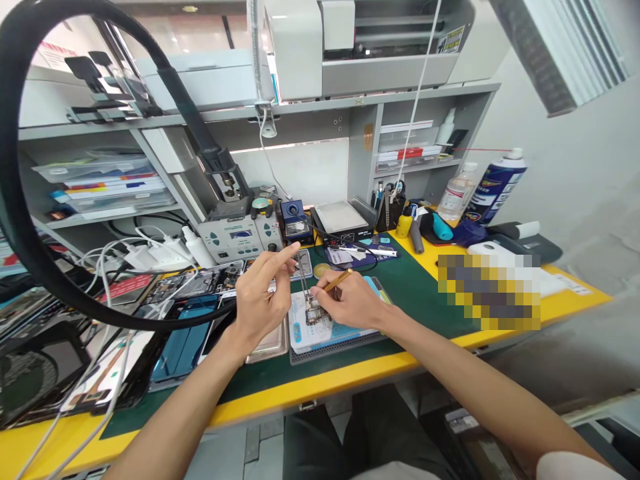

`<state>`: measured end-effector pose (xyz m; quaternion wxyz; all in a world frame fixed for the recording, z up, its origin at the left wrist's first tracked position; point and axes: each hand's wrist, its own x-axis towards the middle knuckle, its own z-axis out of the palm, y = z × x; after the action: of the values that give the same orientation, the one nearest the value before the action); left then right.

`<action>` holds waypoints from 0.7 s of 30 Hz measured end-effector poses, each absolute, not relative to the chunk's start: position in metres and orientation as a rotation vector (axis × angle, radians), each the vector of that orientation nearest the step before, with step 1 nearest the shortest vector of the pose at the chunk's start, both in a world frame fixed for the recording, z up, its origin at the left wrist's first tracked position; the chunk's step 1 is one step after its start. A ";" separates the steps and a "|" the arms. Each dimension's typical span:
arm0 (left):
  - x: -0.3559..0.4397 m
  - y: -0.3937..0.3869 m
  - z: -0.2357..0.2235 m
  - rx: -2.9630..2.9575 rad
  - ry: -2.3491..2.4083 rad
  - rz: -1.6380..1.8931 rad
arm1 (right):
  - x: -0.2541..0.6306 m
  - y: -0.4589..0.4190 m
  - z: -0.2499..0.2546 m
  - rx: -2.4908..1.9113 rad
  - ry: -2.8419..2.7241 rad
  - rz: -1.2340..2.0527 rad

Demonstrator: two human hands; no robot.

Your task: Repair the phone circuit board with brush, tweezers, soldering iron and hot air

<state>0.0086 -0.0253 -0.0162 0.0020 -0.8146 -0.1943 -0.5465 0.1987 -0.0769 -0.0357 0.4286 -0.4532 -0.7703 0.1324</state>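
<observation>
Right now, past the bench's yellow edge [320,388], I see a circuit board [314,317] lying on a white-and-blue pad [301,339], the right hand [353,298] pinching a gold pen-like tool [338,281] over it. The left hand [264,292] points its index finger beside slim tweezers [303,275] reaching toward the board; whether it grips them I can't tell. Beyond stand a grey control unit [225,248] and grey shelves [364,140].
</observation>
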 end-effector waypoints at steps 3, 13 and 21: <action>0.009 -0.026 -0.016 -2.554 -0.616 -1.704 | 0.199 -0.077 -0.036 -1.134 -1.925 0.333; 0.009 -0.026 -0.015 -2.551 -0.633 -1.691 | 0.199 -0.077 -0.035 -1.123 -1.943 0.311; 0.008 -0.026 -0.015 -2.564 -0.621 -1.693 | 0.199 -0.076 -0.036 -1.125 -1.942 0.301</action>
<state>0.0084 -0.0264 -0.0150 0.0034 -0.8179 -0.1982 -0.5401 0.1993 -0.0759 -0.0361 0.4248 -0.4497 -0.7764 0.1202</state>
